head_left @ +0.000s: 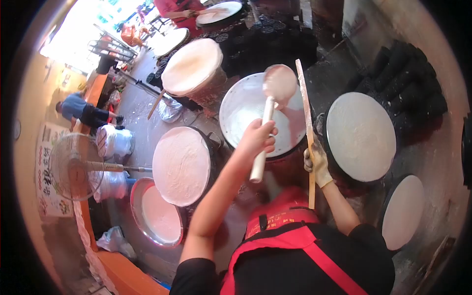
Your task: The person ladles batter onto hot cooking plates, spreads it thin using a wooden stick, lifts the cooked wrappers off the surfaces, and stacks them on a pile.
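Note:
My left hand (258,137), bare, is closed around the thick pale handle of a ladle (280,81). The ladle's round head is coated in pale batter and is above a large round griddle (238,115). A pale, pinkish patch that looks like batter shows on the griddle below the ladle, its shape blurred. My right hand (318,162), in a light work glove, grips a long flat wooden stick (306,103) that stands nearly upright along the griddle's right edge.
Round griddles covered with pale sheets stand at left (181,167), upper left (191,66) and right (361,137). A metal basin (160,211) holds pale batter. Dark cylinders (408,83) are stacked at right. A fan (76,167) stands at left. A person in red (179,10) works beyond.

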Tool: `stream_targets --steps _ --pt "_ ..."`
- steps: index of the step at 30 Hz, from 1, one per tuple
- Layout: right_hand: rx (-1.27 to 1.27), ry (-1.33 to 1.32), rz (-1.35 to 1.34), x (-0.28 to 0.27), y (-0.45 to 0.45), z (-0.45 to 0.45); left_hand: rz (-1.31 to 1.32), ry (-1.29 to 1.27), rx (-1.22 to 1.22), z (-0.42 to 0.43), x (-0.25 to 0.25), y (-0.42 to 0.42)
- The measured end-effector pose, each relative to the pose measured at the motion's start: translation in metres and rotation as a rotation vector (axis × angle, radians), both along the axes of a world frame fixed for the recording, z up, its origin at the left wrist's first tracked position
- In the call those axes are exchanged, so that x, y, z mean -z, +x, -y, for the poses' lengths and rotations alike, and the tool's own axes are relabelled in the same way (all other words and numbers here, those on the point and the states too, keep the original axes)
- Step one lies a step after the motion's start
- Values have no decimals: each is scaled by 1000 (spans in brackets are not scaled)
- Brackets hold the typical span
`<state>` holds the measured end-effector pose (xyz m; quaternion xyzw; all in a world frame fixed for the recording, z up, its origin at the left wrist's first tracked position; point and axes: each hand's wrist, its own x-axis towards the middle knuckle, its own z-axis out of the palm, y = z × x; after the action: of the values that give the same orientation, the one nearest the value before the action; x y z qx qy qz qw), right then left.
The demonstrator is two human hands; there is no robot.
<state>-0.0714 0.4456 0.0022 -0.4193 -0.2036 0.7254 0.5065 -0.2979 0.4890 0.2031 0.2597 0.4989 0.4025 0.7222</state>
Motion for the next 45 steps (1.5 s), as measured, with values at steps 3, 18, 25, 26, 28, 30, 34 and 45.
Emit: stream_targets --steps 3,18,25,26,28,30,34,45 --pt "134 -3 66 27 1 11 -317 122 69 -29 80 42" --pt "116 312 1510 23 -46 -25 -1672 1162 -379 -110 87 -48" --pt "457 154 355 72 -65 20 -1538 1042 -185 -75 47 -107" --pt "425 71 337 55 -74 29 -1424 930 -157 -59 55 -115" --pt "342 -65 363 14 -104 29 -1260 769 -184 -22 81 -133" --pt "322 -27 401 5 -131 0 -1019 567 -211 15 108 -152" --pt "155 44 440 -6 -154 -39 -253 150 -386 89 112 -149" --pt "153 -93 378 2 -118 -4 -73 -136 -306 196 117 -152"
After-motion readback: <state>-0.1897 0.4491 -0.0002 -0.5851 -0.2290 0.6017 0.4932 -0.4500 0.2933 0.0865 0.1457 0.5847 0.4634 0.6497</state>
